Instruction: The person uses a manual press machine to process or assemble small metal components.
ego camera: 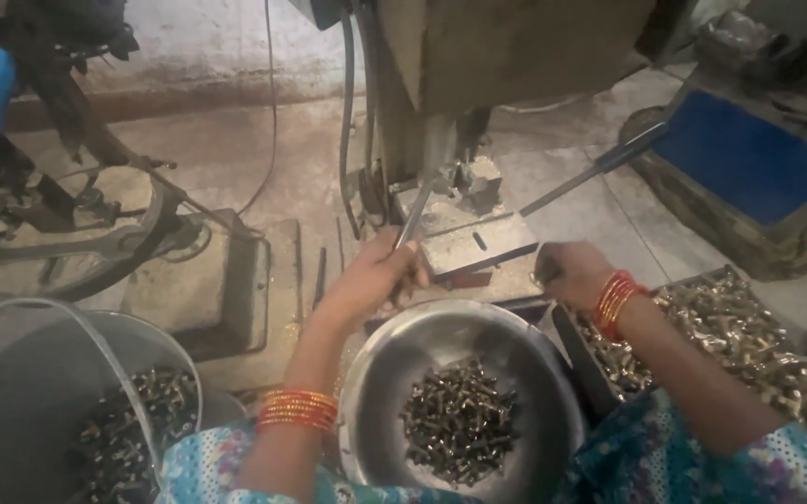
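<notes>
Left hand [377, 275] is clamping a thin rod [413, 219] against the press block [473, 245], probably seating a part, while right hand [571, 273] is closing on something small, unclear what, over the tray [749, 327]; bowl [394, 373] is catching near.

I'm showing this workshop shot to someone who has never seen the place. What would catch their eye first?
Probably the shiny steel bowl of small dark metal parts at bottom centre. Just above it, the left hand holds a thin rod by the press block, and the right hand is closed beside it. A tray of brassy parts gleams on the right.
</notes>
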